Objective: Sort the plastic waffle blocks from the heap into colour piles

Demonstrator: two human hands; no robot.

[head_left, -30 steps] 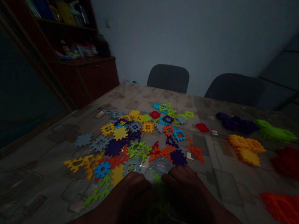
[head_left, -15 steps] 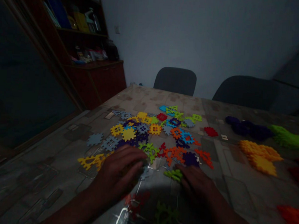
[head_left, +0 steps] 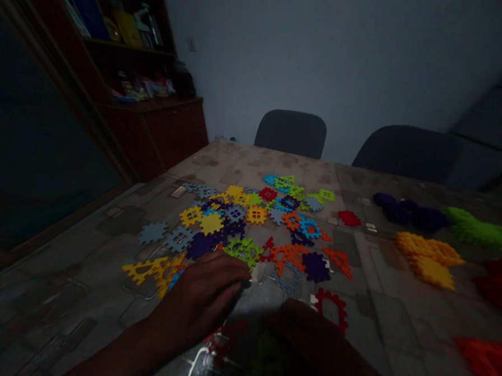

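Observation:
A heap of flat, toothed plastic puzzle pieces (head_left: 249, 227) in many colours lies spread over the middle of the table (head_left: 104, 259). My left hand (head_left: 205, 292) lies palm down on the near edge of the heap, fingers stretched toward a green piece (head_left: 241, 249). My right hand (head_left: 298, 331) is low and close to me, dark and curled, beside a red ring-shaped piece (head_left: 331, 307). What its fingers hold, if anything, is hidden in shadow.
Sorted piles lie at the right: purple (head_left: 409, 213), green (head_left: 480, 231), yellow (head_left: 428, 256), red (head_left: 498, 279) and orange (head_left: 486, 360). Two dark chairs (head_left: 290, 133) stand behind the table. A wooden cabinet (head_left: 153, 127) with shelves fills the left.
My right hand has drawn back toward me from the heap, and a red ring piece now shows beside it. My left hand stays on the near pieces.

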